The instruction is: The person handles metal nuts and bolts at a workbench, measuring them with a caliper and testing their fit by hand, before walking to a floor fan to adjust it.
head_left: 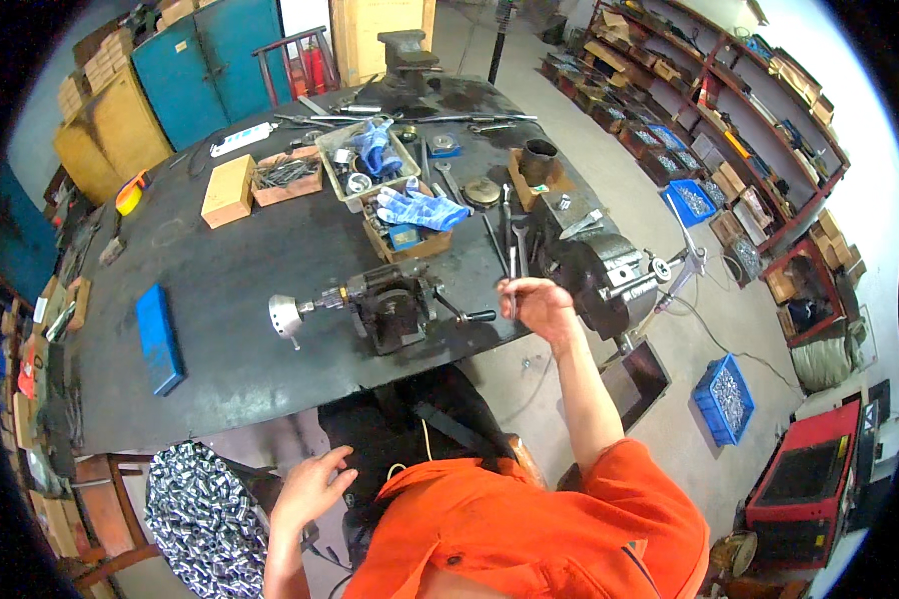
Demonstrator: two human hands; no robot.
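Note:
My right hand (541, 307) is at the front edge of the dark workbench, fingers closed around the lower end of a slim metal wrench (513, 262). A second open-ended wrench (521, 238) lies right beside it. To the left stands a clamped hand-cranked fixture (394, 311) with a black-handled crank (477, 316) and a silver cup-shaped head (285, 315). My left hand (315, 485) hovers over my lap with its fingers apart, holding nothing. Close to it is a large container heaped with small shiny metal sleeves (202, 519).
A bench vise (609, 280) sits at the bench's right corner. Behind the fixture are a parts tray (410, 172) with blue gloves (422, 208) and several cardboard boxes (228, 192). A long blue box (159, 339) lies at left. Blue bins (723, 399) stand on the floor at right.

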